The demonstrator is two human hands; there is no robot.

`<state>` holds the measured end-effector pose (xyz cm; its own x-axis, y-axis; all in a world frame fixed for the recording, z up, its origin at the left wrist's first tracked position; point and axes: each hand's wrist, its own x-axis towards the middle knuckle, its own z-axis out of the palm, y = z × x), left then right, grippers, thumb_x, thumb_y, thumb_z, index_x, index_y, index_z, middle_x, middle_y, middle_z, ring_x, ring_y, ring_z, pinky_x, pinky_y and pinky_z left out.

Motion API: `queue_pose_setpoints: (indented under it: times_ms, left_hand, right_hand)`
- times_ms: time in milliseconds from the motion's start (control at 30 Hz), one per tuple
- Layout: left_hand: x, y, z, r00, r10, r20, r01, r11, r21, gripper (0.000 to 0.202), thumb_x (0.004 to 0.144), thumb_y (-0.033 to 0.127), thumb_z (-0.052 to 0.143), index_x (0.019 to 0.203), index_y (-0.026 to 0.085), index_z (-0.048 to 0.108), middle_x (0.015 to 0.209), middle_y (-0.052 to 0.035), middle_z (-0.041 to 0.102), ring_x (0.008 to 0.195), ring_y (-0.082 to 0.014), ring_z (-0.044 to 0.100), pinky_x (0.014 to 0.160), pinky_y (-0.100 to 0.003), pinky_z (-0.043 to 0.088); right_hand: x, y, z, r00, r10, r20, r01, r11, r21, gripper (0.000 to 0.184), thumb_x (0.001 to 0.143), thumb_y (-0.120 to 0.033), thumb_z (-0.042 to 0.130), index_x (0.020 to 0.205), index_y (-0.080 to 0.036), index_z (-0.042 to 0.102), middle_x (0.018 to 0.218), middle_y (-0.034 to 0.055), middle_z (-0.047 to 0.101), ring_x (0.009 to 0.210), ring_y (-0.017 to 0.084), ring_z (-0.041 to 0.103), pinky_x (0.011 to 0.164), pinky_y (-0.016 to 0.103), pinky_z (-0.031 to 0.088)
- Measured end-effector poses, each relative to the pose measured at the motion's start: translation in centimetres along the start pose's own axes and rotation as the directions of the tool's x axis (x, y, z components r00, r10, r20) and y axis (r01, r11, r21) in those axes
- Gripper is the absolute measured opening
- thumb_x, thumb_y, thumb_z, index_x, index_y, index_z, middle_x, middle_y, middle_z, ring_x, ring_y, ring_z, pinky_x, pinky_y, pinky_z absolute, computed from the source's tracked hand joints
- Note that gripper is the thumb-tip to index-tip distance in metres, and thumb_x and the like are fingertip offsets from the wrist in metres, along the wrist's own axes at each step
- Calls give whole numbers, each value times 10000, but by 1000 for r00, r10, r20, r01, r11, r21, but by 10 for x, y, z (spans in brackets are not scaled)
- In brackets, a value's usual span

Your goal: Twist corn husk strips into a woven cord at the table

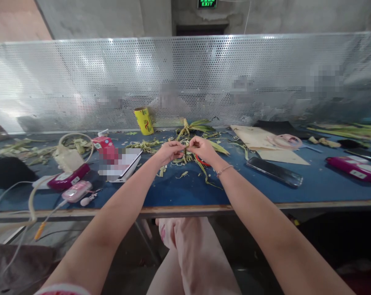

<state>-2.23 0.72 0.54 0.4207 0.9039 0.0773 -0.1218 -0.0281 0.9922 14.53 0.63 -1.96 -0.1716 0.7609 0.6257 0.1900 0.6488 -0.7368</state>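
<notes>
My left hand (169,150) and my right hand (201,148) meet above the blue table (179,192), fingers pinched on a thin green-yellow leaf strip (185,146) stretched between them. Under and behind the hands lies a pile of cut leaf strips (185,159). A red loop (200,161) shows just below my right hand. A thin bracelet (224,170) sits on my right wrist.
A black phone (275,171) lies to the right, brown paper sheets (259,139) and a pink ring (285,141) behind it. A yellow roll (144,120) stands by the perforated metal screen (185,78). Pink devices (71,184), a white box (124,164) and cables sit left.
</notes>
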Motion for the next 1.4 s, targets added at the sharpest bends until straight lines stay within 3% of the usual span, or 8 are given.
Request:
queue_pose_setpoints:
  times_ms: [267,367,533,633,867,1067,1400]
  left_hand:
    - [3,-5,2,994,105,-1,-105,993,50,181,540,176,746,572,101,584,515,8,542,511,-51,499,549,-212,395]
    - [3,-5,1,992,126,24,-128,988,84,195,524,209,756,569,106,598,526,13,531,489,-35,447,498,-203,337]
    - [5,-5,-3,995,97,-39,-88,978,191,217,529,272,761,607,118,629,489,32,481,433,-19,366,430,-195,255]
    - [3,-3,-2,997,80,-23,-74,980,184,237,520,285,770,597,123,615,441,46,440,417,-30,385,430,-194,286]
    - [0,-3,3,997,66,-28,-62,990,125,223,541,246,766,633,102,623,505,1,557,503,-75,543,550,-226,447]
    - [2,-5,2,997,76,7,-77,995,57,200,557,204,760,644,91,620,553,-11,592,564,-78,583,614,-226,476]
    - [4,-9,3,994,111,12,-111,994,-1,226,523,209,771,581,96,584,549,-12,610,528,-65,570,588,-210,469]
  right_hand:
    - [2,6,2,996,-87,-15,85,990,-111,167,674,-265,599,717,-203,451,738,-4,502,733,146,493,671,285,414]
    - [2,3,2,997,-73,-30,70,992,-104,159,676,-256,591,716,-204,446,731,-8,501,722,144,490,676,288,411]
    - [1,-3,1,998,-27,-57,23,997,-79,159,678,-246,582,719,-202,435,712,-18,493,682,131,474,664,286,400]
    - [0,-5,1,997,-28,-70,23,997,-70,165,675,-243,582,715,-201,428,704,-24,480,669,123,467,656,281,394]
    - [-1,-9,1,997,-35,-70,31,998,-62,160,672,-215,569,713,-205,414,708,-27,482,680,123,477,665,282,394]
    - [-1,-10,0,998,-18,-60,15,998,-55,184,672,-235,583,711,-205,405,712,-24,477,682,119,475,655,275,399]
    - [-1,-7,1,998,-41,-38,39,998,-49,159,676,-196,570,720,-198,418,738,-12,499,716,126,504,694,295,429]
